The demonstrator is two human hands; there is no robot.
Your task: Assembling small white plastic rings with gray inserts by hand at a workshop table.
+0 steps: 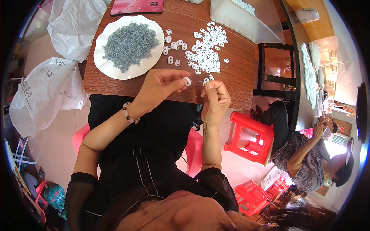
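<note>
My left hand (pixel 163 86) pinches a small white oval two-hole piece (pixel 187 81) between thumb and fingers, above the table's near edge. Just to its right, my right hand (pixel 216 96) is closed with thumb against forefinger on another small white piece (pixel 207 80). Beyond the hands lies a loose heap of white two-hole pieces (pixel 206 54), with several rounder ones (pixel 170 60) scattered to its left. A white scalloped plate (pixel 101 61) at the left holds a pile of tiny grey rods or springs (pixel 131 44); which they are is too small to tell.
A pink phone (pixel 135 7) lies at the table's far left, and a white bin (pixel 239 23) stands far right. White sacks (pixel 50 92) rest on the floor at left. Red stools (pixel 250 138) stand at right, near another person (pixel 300 161) working at a dark table.
</note>
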